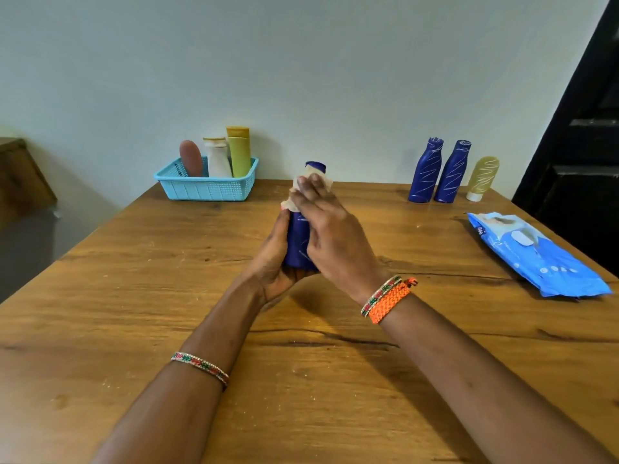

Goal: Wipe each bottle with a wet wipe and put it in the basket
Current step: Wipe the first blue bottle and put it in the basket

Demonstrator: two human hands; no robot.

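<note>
Both forearms reach over the wooden table [134,296]. At its far edge sits the turquoise basket [206,187] with three bottles standing in it; the wipe pack [536,254] lies right. Left hand [273,259] curls round the blue bottle's [298,244] base, lifted upright mid-table; right hand [330,237] presses the wet wipe [313,185] against its neck, fingers fairly straight.

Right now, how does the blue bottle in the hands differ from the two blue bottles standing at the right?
The held blue bottle is off the table, gripped by the left hand, with the wipe on it. The two standing blue bottles rest untouched on the table, streaked with white marks. Same colour and shape.
</note>
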